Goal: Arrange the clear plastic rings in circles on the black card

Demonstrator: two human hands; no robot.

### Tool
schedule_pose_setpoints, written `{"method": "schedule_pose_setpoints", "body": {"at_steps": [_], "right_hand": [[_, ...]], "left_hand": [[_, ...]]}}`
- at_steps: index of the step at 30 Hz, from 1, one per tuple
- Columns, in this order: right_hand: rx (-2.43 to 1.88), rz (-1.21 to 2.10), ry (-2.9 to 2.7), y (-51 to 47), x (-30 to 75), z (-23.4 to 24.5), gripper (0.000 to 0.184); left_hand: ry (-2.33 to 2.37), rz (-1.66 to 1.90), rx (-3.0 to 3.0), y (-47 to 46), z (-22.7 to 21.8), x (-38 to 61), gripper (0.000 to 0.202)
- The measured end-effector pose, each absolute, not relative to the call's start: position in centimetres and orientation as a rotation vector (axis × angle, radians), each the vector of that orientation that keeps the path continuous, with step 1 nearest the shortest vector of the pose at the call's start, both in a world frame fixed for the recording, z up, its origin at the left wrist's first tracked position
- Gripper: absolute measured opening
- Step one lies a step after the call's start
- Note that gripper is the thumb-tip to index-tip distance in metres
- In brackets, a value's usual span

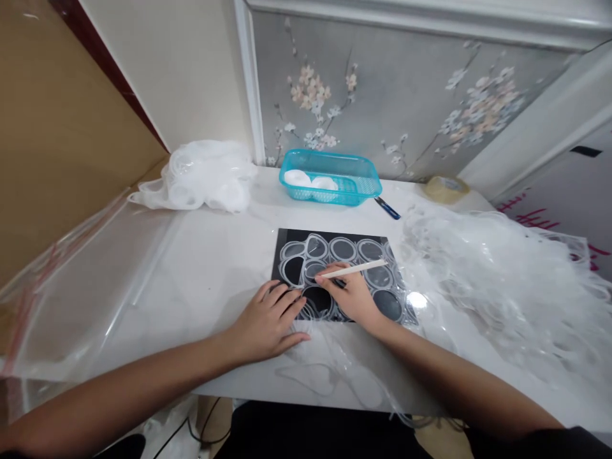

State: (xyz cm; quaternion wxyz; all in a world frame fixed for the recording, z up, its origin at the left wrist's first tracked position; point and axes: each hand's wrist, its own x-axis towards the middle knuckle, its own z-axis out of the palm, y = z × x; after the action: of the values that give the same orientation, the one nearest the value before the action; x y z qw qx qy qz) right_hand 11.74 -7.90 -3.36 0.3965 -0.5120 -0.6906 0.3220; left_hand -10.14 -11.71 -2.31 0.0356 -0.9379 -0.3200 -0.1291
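A black board (276, 264) lies on the white table, covered by a clear sheet with rows of white-edged rings (342, 249). My right hand (351, 293) is closed around a thin pale stick (366, 268), its left end close to the sheet near the middle of the board. My left hand (272, 322) rests flat with fingers apart, fingertips over the board's lower left corner. Loose clear strips (329, 357) trail from the board's front edge toward me. A partly lifted ring piece shows near the upper left of the sheet.
Behind the board stands a turquoise basket (356, 167) holding white round pieces (324, 185). A blue utility knife (388, 208) and a tape roll (447, 189) lie right of it. White cut-outs heap (507, 287) at right; a white bundle (205, 175) sits back left, plastic sheeting (90, 299) below it.
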Motion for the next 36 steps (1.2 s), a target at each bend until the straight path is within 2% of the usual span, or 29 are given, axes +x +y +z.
{"method": "schedule_pose_setpoints", "body": {"at_steps": [4, 7, 11, 14, 18, 21, 26, 31, 33, 36], "right_hand": [[-1.302, 0.819, -1.775, -7.8, 11.9, -3.5, 0.014], [-1.325, 0.739, -1.848, -8.3, 11.9, -4.0, 0.017], [-1.235, 0.359, -2.196, -9.2, 11.6, -4.2, 0.018], [-1.192, 0.046, -2.376, -7.7, 12.1, -3.2, 0.024], [-1.473, -0.175, -1.942, -3.7, 15.0, -0.5, 0.021], [-1.490, -0.103, -1.757, -3.5, 17.3, 0.3, 0.023], [-1.406, 0.444, -1.863, -8.3, 17.4, -2.2, 0.022], [-1.373, 0.747, -1.696, -9.7, 16.6, -3.9, 0.022], [-1.382, 0.762, -1.616, -9.3, 16.8, -3.8, 0.023], [-1.407, 0.530, -1.480, -9.0, 17.4, -3.6, 0.024]], "left_hand": [[-0.945, -0.422, -2.877, -11.9, -2.2, -10.2, 0.048], [-0.905, -0.350, -2.969, -11.5, -2.6, -10.1, 0.057], [-0.939, -0.213, -3.088, -11.0, -3.2, -10.0, 0.072], [-0.945, -0.178, -3.133, -11.0, -3.1, -10.1, 0.075], [-0.992, -0.109, -3.183, -11.1, -2.6, -10.4, 0.076], [-0.977, -0.183, -3.194, -11.0, -2.4, -10.6, 0.072], [-0.870, -0.367, -3.118, -10.6, -1.8, -10.0, 0.058], [-0.823, -0.275, -3.084, -10.1, -1.4, -6.8, 0.063], [-0.762, -0.286, -3.085, -9.8, -1.6, -5.4, 0.067], [-0.720, -0.312, -3.088, -9.4, -2.2, -4.2, 0.068]]}}
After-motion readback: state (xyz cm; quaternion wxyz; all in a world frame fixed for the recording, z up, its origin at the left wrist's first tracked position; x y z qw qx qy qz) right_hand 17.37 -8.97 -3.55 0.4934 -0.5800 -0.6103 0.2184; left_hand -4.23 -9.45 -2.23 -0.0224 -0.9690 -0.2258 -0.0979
